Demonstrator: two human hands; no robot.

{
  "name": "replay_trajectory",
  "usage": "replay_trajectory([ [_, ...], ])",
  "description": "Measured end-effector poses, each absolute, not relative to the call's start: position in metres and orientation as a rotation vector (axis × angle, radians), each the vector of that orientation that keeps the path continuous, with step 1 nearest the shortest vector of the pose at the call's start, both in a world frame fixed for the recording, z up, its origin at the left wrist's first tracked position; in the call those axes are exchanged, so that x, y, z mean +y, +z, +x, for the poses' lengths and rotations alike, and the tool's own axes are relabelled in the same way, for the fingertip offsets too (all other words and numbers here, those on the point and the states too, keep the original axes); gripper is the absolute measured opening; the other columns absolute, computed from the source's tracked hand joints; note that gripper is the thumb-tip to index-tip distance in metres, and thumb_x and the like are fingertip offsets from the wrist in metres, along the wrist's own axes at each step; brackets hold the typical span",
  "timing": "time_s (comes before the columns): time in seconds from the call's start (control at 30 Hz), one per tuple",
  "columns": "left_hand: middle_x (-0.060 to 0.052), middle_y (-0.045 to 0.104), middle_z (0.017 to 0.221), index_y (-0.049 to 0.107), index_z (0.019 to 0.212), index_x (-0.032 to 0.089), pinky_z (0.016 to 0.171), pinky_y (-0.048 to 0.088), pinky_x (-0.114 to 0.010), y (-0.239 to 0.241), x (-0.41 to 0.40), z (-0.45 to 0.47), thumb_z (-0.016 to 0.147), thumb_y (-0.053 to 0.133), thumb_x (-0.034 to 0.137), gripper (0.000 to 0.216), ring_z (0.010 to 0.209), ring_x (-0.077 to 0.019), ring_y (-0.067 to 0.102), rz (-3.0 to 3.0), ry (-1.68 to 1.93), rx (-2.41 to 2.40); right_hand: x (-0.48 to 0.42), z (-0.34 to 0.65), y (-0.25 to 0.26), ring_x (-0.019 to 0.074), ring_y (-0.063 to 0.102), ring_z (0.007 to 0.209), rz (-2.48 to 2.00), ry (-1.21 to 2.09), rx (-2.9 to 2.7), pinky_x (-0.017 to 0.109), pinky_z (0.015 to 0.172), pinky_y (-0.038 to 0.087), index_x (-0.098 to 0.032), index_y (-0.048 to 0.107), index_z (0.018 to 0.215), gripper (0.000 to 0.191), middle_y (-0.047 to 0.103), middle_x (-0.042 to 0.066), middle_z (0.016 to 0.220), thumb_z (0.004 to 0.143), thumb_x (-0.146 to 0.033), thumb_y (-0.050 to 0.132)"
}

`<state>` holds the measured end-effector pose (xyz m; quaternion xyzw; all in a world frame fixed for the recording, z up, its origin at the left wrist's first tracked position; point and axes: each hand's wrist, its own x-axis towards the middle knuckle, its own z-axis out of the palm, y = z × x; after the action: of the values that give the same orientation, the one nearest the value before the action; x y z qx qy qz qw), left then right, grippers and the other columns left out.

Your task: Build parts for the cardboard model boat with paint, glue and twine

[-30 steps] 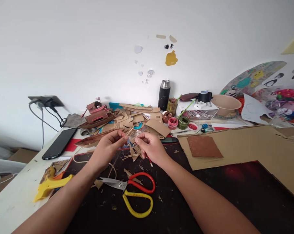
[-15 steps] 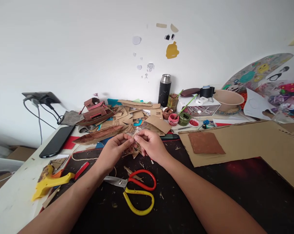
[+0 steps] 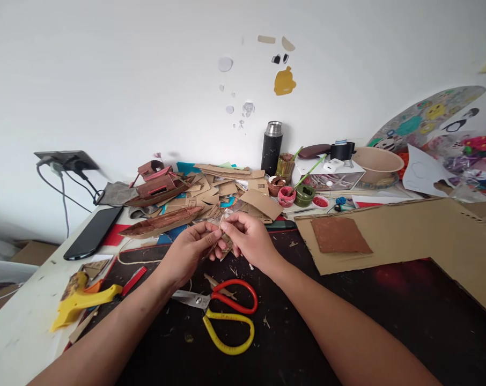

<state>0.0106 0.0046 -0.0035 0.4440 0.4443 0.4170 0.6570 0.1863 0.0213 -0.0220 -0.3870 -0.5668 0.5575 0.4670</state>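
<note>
My left hand [image 3: 185, 253] and right hand [image 3: 249, 241] meet fingertip to fingertip, both pinched closed on a small cardboard scrap [image 3: 225, 245] just above the dark mat [image 3: 388, 300] — its exact shape I cannot tell. The scissors [image 3: 222, 311] lie just below my hands, and the cardboard pile [image 3: 222, 190] is just beyond them.

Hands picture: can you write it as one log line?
left hand: pinching cardboard scrap | right hand: pinching same scrap | scissors: flat on dark mat, below hands | glue gun: far left, untouched
</note>
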Motion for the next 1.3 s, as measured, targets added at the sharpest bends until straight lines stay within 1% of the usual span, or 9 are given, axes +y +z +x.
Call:
replay_trajectory([
  [0.3,-0.001,0.073,0.067,0.070,0.084,0.017,0.051,0.043,-0.021,-0.003,0.005,0.013,0.068,0.101,0.049,0.048,0.055,-0.0110,0.062,0.909,0.980,0.970,0.021,0.185,-0.024,0.0086,0.052,0.039,-0.910,1.391,-1.393,0.021,0.040,0.040,-0.020,0.065,0.096,0.028,0.065,-0.005,0.066,0.094,-0.048,0.071],
  [0.73,-0.003,0.074,0.070,0.069,0.085,0.017,0.055,0.045,-0.023,-0.008,0.003,0.011,0.072,0.098,0.050,0.046,0.059,-0.0136,0.065,0.936,0.911,0.949,0.020,0.186,-0.021,0.0083,0.052,0.039,-0.914,1.407,-1.389,0.021,0.039,0.039,-0.020,0.063,0.092,0.029,0.065,-0.005,0.064,0.093,-0.049,0.070],
  [0.83,-0.004,0.075,0.075,0.072,0.087,0.017,0.060,0.046,-0.024,-0.007,0.003,0.009,0.077,0.094,0.055,0.045,0.065,-0.0143,0.064,1.023,0.922,0.989,0.021,0.186,-0.021,0.0085,0.052,0.038,-0.904,1.417,-1.386,0.020,0.039,0.038,-0.021,0.061,0.091,0.028,0.062,-0.007,0.061,0.094,-0.047,0.069],
  [0.9,-0.004,0.077,0.085,0.076,0.093,0.018,0.067,0.048,-0.024,-0.005,0.004,0.006,0.081,0.091,0.057,0.043,0.073,-0.0143,0.064,1.114,1.021,1.065,0.021,0.186,-0.022,0.0084,0.051,0.037,-0.899,1.405,-1.385,0.020,0.039,0.037,-0.021,0.061,0.091,0.026,0.058,-0.009,0.058,0.095,-0.046,0.068],
  [0.97,-0.004,0.079,0.096,0.080,0.098,0.020,0.076,0.050,-0.025,-0.003,0.005,0.004,0.080,0.092,0.055,0.041,0.084,-0.0157,0.065,1.180,1.153,1.138,0.022,0.186,-0.022,0.0082,0.050,0.036,-0.896,1.395,-1.393,0.020,0.039,0.036,-0.021,0.062,0.090,0.025,0.054,-0.010,0.056,0.096,-0.045,0.068],
  [1.03,-0.005,0.080,0.101,0.082,0.098,0.021,0.082,0.050,-0.027,-0.002,0.007,0.003,0.075,0.095,0.054,0.042,0.091,-0.0179,0.066,1.197,1.220,1.165,0.021,0.186,-0.022,0.0082,0.050,0.036,-0.894,1.407,-1.412,0.021,0.039,0.036,-0.021,0.062,0.089,0.024,0.054,-0.010,0.056,0.096,-0.044,0.068],
  [1.1,-0.004,0.079,0.094,0.083,0.094,0.020,0.079,0.050,-0.027,-0.002,0.008,0.002,0.073,0.097,0.054,0.042,0.085,-0.0174,0.064,1.184,1.221,1.160,0.019,0.185,-0.021,0.0082,0.050,0.036,-0.901,1.424,-1.430,0.021,0.039,0.036,-0.021,0.062,0.089,0.023,0.053,-0.010,0.056,0.095,-0.043,0.068],
  [1.2,-0.001,0.075,0.082,0.082,0.091,0.020,0.068,0.047,-0.026,-0.004,0.008,0.003,0.071,0.098,0.051,0.040,0.073,-0.0141,0.058,1.168,1.196,1.135,0.017,0.185,-0.019,0.0085,0.049,0.036,-0.922,1.430,-1.449,0.021,0.039,0.035,-0.021,0.062,0.088,0.021,0.053,-0.010,0.054,0.094,-0.041,0.068],
  [1.3,0.000,0.072,0.076,0.081,0.087,0.019,0.063,0.045,-0.024,-0.006,0.008,0.004,0.069,0.100,0.047,0.038,0.068,-0.0125,0.056,1.162,1.197,1.120,0.017,0.184,-0.019,0.0090,0.049,0.036,-0.931,1.429,-1.471,0.021,0.039,0.035,-0.021,0.062,0.089,0.020,0.052,-0.010,0.051,0.094,-0.040,0.067],
])
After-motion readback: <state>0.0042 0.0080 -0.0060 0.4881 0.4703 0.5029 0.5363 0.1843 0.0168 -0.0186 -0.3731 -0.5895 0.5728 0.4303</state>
